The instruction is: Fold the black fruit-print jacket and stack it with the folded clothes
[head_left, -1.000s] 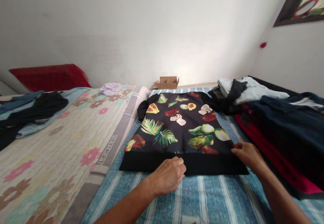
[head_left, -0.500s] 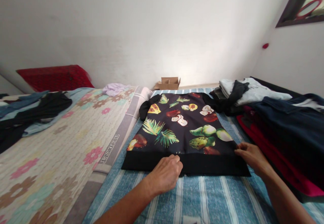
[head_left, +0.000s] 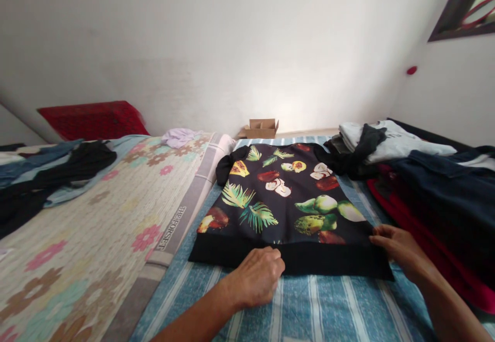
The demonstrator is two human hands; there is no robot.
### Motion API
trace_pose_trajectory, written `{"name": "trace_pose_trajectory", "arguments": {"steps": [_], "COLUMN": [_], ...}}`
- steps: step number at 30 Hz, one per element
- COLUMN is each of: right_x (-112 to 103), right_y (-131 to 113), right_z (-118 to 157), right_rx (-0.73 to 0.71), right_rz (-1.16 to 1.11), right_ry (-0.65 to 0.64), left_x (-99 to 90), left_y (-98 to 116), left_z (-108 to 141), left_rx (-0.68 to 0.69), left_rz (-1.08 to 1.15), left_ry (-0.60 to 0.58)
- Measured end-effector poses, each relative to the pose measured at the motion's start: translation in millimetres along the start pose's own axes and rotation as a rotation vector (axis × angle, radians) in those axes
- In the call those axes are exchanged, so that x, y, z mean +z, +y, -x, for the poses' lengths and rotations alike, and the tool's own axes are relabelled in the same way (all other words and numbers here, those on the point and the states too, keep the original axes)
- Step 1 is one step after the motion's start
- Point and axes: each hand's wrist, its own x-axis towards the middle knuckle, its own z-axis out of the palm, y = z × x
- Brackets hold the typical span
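The printed shirt (head_left: 284, 205) lies flat on the striped sheet (head_left: 328, 311), reaching away from the left grip (head_left: 259, 276) and the right grip (head_left: 402, 249). Thumb against fingers, the right grip pinches the shirt's side edge by the black band (head_left: 328, 259); the left grip is curled closed at the band's middle, seemingly pinching its lower edge. Compared with a moment ago, the band's corner below the right grip sits farther out and closer in, so the band slants more; this suggests cloth drawn smooth on that side, at some cost to a straight bottom edge. Folded clothes (head_left: 433, 182) lie beyond the right grip, and the flowered bedspread (head_left: 112, 218) spreads well left of the left grip
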Motion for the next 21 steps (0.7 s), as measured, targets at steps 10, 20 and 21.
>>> {"name": "trace_pose_trajectory", "arguments": {"steps": [10,20,21], "right_x": [0.7,0.1,-1.2], "right_y": [2.2,21.5,21.8], "right_z": [-5.9,-20.2,-21.9], "right_rx": [0.049,-0.061,-0.081], "right_rz": [0.076,0.246,0.290], "right_ry": [-0.075,-0.053,-0.050], "left_x": [-4.4,18.0,17.1], "left_y": [-8.6,-15.9,-15.4], "left_z": [-43.6,-58.1,-57.1], "left_rx": [-0.011,-0.170,-0.174], "left_rz": [0.147,0.339,0.353], "left_ry": [0.343,0.105,0.106]}}
